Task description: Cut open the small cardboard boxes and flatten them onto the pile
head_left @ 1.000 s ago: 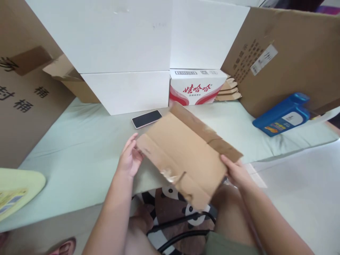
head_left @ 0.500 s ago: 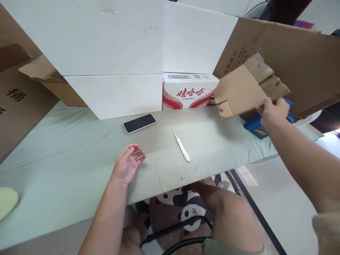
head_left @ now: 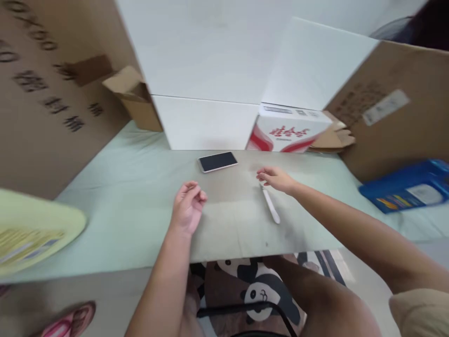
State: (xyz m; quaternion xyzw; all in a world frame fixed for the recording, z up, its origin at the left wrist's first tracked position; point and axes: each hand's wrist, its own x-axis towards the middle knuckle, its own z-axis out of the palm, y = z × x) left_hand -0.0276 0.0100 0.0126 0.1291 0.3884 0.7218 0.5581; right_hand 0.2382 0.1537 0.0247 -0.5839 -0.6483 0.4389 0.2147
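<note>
My left hand [head_left: 188, 204] rests on the pale green table [head_left: 122, 206], its fingers loosely curled with nothing in them. My right hand [head_left: 277, 179] reaches over the table, fingers stretched forward and empty, just above the upper end of a white knife-like tool [head_left: 271, 208] lying on the surface. A black phone [head_left: 217, 161] lies face up a little beyond and between both hands. The flattened brown cardboard piece is no longer in my hands; folded cardboard pieces [head_left: 333, 136] lie at the back right.
White boxes [head_left: 210, 93] and a red-and-white carton [head_left: 287, 133] stand at the back. Large brown cartons [head_left: 49, 103] flank both sides. A blue bottle [head_left: 407, 186] lies at right. A pale yellow object [head_left: 31, 231] sits at the left edge.
My right hand carried the cardboard piece away to the right, let it go and came back over the white tool. My left hand stayed on the table and curled. The view swung right.
</note>
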